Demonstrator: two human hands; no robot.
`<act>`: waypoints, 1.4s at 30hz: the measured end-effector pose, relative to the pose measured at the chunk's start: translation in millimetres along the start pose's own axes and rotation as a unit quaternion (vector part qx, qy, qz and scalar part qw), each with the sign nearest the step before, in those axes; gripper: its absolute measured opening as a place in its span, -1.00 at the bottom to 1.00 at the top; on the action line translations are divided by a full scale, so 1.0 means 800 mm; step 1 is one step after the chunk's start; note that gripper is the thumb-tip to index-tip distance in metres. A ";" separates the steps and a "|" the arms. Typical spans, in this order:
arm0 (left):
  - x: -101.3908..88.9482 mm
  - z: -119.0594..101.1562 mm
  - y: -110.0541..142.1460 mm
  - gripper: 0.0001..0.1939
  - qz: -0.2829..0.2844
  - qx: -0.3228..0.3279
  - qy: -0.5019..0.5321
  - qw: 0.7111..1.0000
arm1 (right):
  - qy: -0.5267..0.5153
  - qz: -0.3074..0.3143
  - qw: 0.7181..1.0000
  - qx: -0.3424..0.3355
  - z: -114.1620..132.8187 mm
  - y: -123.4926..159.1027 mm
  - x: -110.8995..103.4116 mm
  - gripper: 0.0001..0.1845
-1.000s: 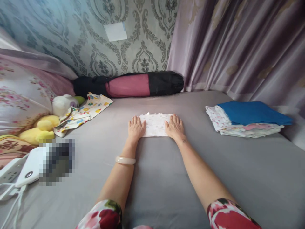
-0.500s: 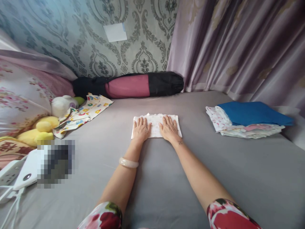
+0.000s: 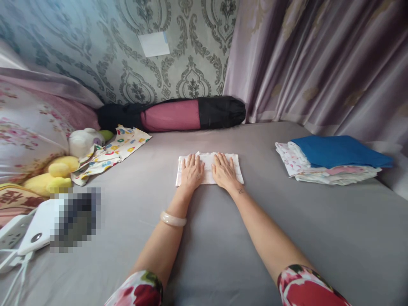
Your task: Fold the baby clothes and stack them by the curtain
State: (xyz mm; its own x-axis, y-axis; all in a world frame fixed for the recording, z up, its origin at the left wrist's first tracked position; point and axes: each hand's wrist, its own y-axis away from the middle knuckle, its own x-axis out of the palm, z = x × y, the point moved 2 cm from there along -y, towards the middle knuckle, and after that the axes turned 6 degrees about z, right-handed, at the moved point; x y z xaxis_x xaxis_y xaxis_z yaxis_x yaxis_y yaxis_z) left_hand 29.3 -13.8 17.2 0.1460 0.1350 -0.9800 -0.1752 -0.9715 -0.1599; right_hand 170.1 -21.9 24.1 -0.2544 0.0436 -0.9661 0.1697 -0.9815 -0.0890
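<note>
A folded white cloth [image 3: 208,169] with a faint print lies flat on the grey bed sheet [image 3: 210,238], straight ahead of me. My left hand [image 3: 192,172] rests palm down on its left half, fingers stretched out. On the right half lies my right hand [image 3: 225,169], also flat with its fingers extended. Between the two hands a strip of the cloth shows; the rest of its middle edges runs under the palms. Over to the right sits a stack of folded cloths [image 3: 338,175], topped by a blue folded cloth [image 3: 341,151].
A long black and pink bag [image 3: 172,114] lies along the wall. On the left are a patterned cloth [image 3: 127,142], a yellow plush toy [image 3: 51,176], a white plush toy [image 3: 84,141], a floral pillow [image 3: 28,131], a white power bank [image 3: 41,227] and a power strip [image 3: 14,231] with cables.
My left hand has slid slightly to the right and up on the cloth, nearer my right hand. My right hand has barely shifted. The cloth stays in place.
</note>
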 end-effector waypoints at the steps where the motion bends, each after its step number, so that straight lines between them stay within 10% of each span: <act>1: 0.000 -0.004 0.000 -0.46 -0.005 0.016 0.003 1.000 | -0.002 -0.006 1.000 -0.020 0.002 0.000 -0.001 -0.41; 9: 0.010 -0.013 0.002 -0.48 0.064 0.079 0.005 0.995 | 0.005 0.032 0.997 -0.068 0.001 0.000 0.008 -0.41; 24: -0.007 0.013 -0.006 -0.64 -0.042 0.012 0.233 0.971 | 0.008 0.057 0.998 -0.031 0.023 -0.013 0.005 -0.40; 32: -0.009 0.071 -0.011 -0.72 -0.150 -0.150 0.445 0.870 | -0.010 0.044 0.999 -0.001 0.063 -0.032 0.034 -0.36; 42: -0.004 0.096 -0.011 -0.77 -0.199 -0.269 0.669 0.664 | -0.002 0.059 0.998 -0.004 0.061 -0.029 0.030 -0.36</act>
State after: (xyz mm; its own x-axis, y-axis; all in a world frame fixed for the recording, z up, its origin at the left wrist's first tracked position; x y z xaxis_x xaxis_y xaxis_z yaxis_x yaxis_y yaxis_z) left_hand -44.4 9.5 12.7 0.8736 0.4577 0.1655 0.4571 -0.8883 0.0441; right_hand 113.5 -7.2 14.6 -0.2364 -0.0734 -0.9689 0.2074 -0.9780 0.0235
